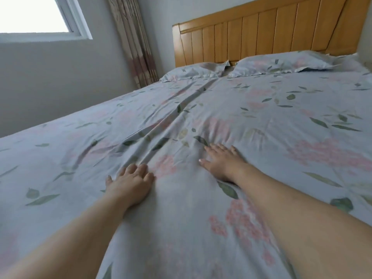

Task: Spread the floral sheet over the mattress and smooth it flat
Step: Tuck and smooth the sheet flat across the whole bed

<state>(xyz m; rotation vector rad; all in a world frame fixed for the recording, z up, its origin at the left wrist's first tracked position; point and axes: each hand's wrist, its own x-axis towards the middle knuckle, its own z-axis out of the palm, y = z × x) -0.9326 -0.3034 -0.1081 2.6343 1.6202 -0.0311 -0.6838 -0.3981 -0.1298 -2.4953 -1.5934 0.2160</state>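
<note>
The floral sheet point(261, 121) already lies spread across the whole mattress, reaching up to the two matching pillows point(281, 64) that rest against the wooden headboard point(261, 31), so what remains, as I judge it, is the smoothing. A long ridge of creases point(161, 133) runs down the middle of the bed from the gap between the pillows toward the person, with smaller wrinkles fanning off near the hands. To flatten it well, the palms should probably stay low and sweep outward from that ridge toward the bed's sides, pushing the slack away rather than bunching it ahead of the fingers, with even pressure so the cloth does not drag into new folds. The two hands are set apart, one on each side of the ridge. The left hand point(128, 184) lies palm down with fingers straight and close together, its fingertips at the foot of the creases. The right hand point(221, 160) presses flat a little farther up, fingers spread. Neither grips any cloth.
</note>
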